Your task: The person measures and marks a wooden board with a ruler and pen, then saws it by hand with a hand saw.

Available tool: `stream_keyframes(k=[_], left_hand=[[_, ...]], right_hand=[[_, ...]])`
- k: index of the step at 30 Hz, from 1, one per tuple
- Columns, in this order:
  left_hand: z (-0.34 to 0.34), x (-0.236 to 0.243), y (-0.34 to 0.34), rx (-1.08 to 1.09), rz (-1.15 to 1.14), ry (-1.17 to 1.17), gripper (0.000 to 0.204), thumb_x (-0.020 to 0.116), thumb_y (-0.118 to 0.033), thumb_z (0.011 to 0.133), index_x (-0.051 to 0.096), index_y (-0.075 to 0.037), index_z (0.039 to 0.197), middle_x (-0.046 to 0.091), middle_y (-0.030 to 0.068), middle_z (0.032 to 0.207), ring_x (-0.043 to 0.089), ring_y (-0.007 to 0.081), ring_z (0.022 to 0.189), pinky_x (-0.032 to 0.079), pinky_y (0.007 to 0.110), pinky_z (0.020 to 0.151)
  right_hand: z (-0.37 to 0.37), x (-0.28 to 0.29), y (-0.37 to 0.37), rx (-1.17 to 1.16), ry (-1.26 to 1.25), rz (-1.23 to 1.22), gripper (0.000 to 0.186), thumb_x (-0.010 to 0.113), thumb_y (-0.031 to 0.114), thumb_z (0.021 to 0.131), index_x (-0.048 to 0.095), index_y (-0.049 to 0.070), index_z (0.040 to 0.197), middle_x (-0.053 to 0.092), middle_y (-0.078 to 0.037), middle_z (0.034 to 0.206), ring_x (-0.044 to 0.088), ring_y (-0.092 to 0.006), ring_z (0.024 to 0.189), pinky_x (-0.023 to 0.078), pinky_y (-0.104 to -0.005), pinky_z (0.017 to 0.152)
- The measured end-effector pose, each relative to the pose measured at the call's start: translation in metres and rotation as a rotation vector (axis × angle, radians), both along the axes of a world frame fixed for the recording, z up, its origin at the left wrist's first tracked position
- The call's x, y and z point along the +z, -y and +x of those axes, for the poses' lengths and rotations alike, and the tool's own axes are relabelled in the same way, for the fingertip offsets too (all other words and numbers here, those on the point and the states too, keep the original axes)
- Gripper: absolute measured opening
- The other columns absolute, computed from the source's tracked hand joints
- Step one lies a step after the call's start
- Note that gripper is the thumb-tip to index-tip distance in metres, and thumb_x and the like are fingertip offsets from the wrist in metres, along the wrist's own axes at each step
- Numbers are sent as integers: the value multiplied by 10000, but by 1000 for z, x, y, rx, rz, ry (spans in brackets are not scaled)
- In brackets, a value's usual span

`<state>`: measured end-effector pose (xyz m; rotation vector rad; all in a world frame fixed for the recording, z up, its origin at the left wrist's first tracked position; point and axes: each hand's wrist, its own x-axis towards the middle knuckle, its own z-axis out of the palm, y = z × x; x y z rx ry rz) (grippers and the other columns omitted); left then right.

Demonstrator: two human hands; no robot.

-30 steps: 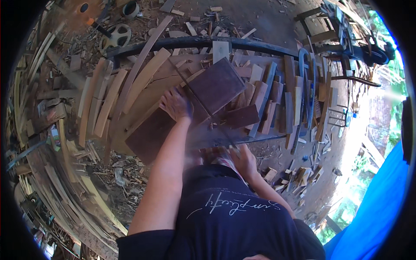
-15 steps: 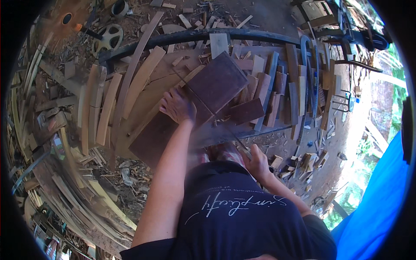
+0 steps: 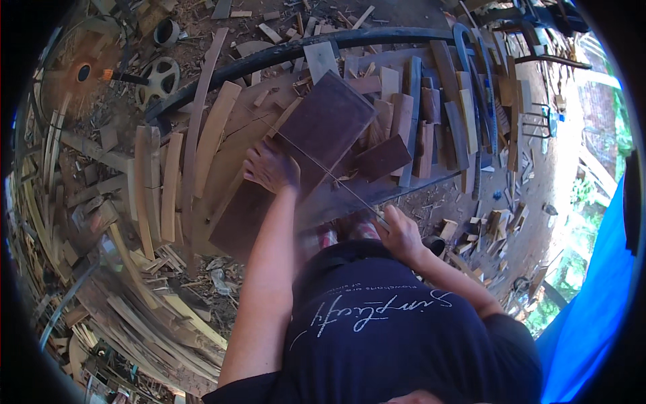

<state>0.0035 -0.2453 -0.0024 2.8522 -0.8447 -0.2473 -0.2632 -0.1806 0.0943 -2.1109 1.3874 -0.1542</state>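
The left hand (image 3: 271, 168) lies palm down on the dark brown board (image 3: 326, 118), fingers a little apart, bent toward its far left edge and gripping no tool. The right hand (image 3: 402, 233), off the board's near right side, is closed in a fist around the handle end of a thin blade (image 3: 354, 194), which slants up across the board just beside the left hand. If the blade jumped sideways, the near fingers might be nicked; a weak press from that one palm could let the board twist or slide, and a bent stroke could make so slim a blade bind. The board sits askew on the bench top (image 3: 232, 158), broad, flat-faced and straight-edged, duller toward the body; whether the blade has sunk into it I cannot tell. Just right of the board lies a smaller dark block (image 3: 385, 159), and past that a row of strips, one blue-grey (image 3: 410, 128). Pale slats (image 3: 219, 121) lie left of the board, a dark rail (image 3: 390, 39) runs beyond it, and offcuts (image 3: 498, 229) litter the ground farther right.
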Motion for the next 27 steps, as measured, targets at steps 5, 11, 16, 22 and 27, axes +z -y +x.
stream_keyframes(k=[5,11,16,22,27], left_hand=[[2,-8,6,12,-37,3,432,346,-404,1025,649,-97,1022,601,140,1060,524,340,1039,337,493,911],[3,-10,-2,56,5,18,466,331,-426,1024,649,-86,1043,590,157,1090,522,354,1062,336,512,931],[-2,-3,4,-5,-8,47,466,326,-424,1023,640,-81,1052,582,170,1083,517,357,1070,339,525,921],[-2,-8,-3,-13,-23,10,487,318,-459,1010,635,-96,1074,583,161,1119,514,361,1086,335,536,931],[2,-22,0,-21,-53,150,435,359,-451,999,650,-127,1021,586,133,1014,522,326,993,346,479,859]], right_hand=[[70,-46,40,31,207,-105,280,694,173,844,505,39,1000,579,-174,800,630,-393,739,525,-459,623],[-15,-4,-14,14,84,-56,278,691,178,848,536,32,1028,580,-151,831,634,-353,740,535,-431,624],[38,-41,20,35,205,-74,279,673,146,835,506,37,1030,579,-170,808,655,-348,767,541,-413,609],[106,-52,52,40,128,11,256,609,119,865,439,48,1043,578,-215,811,628,-419,741,513,-485,615],[90,-54,49,58,373,72,280,610,118,862,439,65,1078,581,-226,835,623,-446,763,510,-506,640]])
